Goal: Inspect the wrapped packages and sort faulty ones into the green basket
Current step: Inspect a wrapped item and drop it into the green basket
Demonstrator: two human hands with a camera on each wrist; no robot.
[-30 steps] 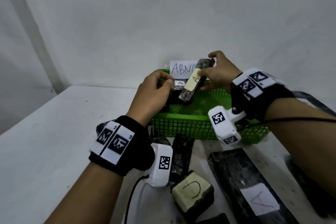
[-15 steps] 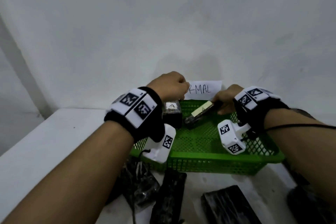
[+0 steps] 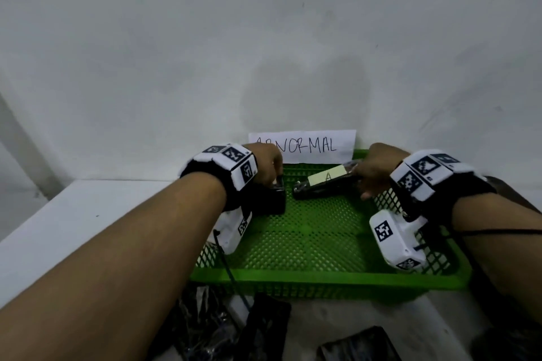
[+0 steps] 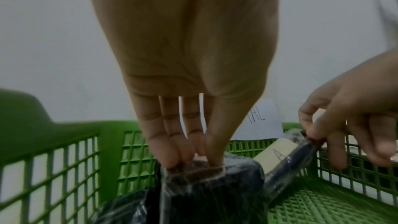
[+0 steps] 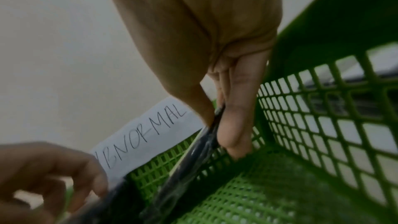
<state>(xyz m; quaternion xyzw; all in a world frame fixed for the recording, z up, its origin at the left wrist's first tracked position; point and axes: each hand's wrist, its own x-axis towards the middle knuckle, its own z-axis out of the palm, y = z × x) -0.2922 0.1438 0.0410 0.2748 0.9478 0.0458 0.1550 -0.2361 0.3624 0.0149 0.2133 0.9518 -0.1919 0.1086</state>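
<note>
From the head view, both hands reach into the green basket [image 3: 322,278] on the white tabletop [image 3: 58,231]. The left hand [image 3: 268,163] pinches the top of a short black package [image 3: 271,201] at the basket's back left. The right hand [image 3: 378,168] grips one end of a long black package [image 3: 319,184] with a pale "A" label, near the basket's back wall. A paper sign [image 3: 305,145] stands behind the basket.

In the left wrist view, the fingers [image 4: 172,151] and thumb squeeze the short package's top [image 4: 206,176], which sits low inside the basket.

In the right wrist view, the thumb and fingers [image 5: 234,125] clamp the long package's end [image 5: 206,142]. It slants down toward the basket floor.
</note>
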